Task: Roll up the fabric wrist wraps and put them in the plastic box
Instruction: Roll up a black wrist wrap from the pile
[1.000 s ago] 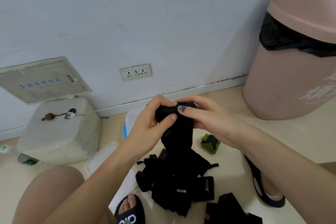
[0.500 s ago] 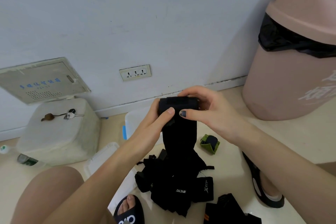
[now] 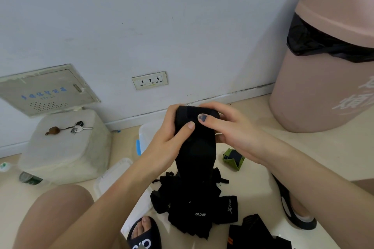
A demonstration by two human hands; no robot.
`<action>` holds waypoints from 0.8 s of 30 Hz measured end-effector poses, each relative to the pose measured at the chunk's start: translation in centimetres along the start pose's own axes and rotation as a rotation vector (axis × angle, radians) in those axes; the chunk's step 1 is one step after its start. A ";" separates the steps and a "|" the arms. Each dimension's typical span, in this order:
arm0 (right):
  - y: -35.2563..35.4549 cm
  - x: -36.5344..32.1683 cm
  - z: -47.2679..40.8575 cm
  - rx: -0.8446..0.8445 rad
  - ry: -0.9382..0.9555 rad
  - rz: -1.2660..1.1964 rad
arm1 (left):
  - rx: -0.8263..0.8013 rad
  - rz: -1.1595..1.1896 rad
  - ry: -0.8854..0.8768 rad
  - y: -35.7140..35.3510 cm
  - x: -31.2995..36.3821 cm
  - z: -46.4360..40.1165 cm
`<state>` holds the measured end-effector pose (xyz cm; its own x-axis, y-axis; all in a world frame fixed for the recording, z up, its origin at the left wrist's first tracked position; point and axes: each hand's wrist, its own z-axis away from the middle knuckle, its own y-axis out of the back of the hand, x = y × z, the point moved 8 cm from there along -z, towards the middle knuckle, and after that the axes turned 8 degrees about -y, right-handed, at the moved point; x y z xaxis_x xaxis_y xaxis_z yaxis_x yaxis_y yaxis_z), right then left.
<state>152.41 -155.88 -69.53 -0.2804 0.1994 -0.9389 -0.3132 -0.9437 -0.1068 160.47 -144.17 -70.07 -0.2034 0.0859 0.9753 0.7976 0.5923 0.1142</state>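
A black wrist wrap (image 3: 195, 147) hangs in front of me, its top end wound into a small roll. My left hand (image 3: 168, 141) grips the roll from the left, thumb across its front. My right hand (image 3: 228, 127) pinches it from the right, thumb on top. The loose tail drops to a heap of black wraps (image 3: 194, 206) on the floor. The clear plastic box (image 3: 147, 135) stands behind my hands, mostly hidden. Its lid (image 3: 113, 176) lies flat at the left.
A rolled green wrap (image 3: 233, 158) lies on the floor at the right. A pink bin (image 3: 323, 87) with a black liner stands at the right. At the left sits a white container (image 3: 64, 147) with keys on it. My slippered feet (image 3: 144, 234) flank the heap.
Both hands have turned the roll a little further, taking in more of the wrap. My right thumb has shifted onto the top of the roll.
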 end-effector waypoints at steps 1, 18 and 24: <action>0.1 0.0 0.0 0.003 0.016 -0.005 | -0.002 0.002 0.009 -0.1 -0.1 -0.1; -0.3 0.3 -0.1 0.007 -0.047 0.079 | 0.076 0.333 0.166 0.0 -1.2 -0.1; -0.5 -0.8 0.5 0.077 0.096 0.138 | 0.140 0.311 0.179 0.1 -1.1 -0.1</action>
<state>152.35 -155.47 -68.54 -0.2384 0.0396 -0.9704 -0.3473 -0.9366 0.0471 160.84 -144.34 -71.10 0.1483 0.1447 0.9783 0.7179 0.6646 -0.2072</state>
